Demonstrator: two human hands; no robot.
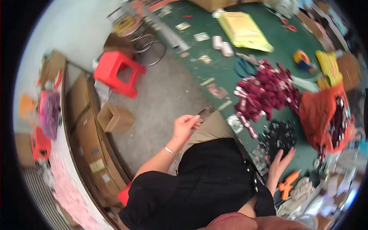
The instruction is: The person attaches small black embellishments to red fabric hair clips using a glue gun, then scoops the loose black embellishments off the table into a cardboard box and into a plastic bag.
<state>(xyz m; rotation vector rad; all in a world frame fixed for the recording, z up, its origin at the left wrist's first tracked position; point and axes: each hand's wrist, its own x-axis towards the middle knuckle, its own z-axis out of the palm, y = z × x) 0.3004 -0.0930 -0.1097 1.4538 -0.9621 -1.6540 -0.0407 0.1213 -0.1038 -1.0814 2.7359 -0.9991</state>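
My left hand (186,127), with a bracelet at the wrist, is raised over my lap, away from the green table (280,55). Its fingers are curled and pressed together; anything between them is too small or blurred to make out. Over by the table, my right hand (281,165) has its fingers apart at the near edge of a pile of small shiny black pieces (279,135). Whether it touches them I cannot tell. Beyond that pile lies a heap of dark red fabric pieces (266,90) with white glints.
An orange-red bag (315,120) holds more dark pieces. An orange glue gun (287,184), teal-handled scissors (245,68), tape (303,60) and a yellow package (245,31) lie on the table. Left are a red stool (117,73), an open carton (115,118) and a shelf edge (96,172).
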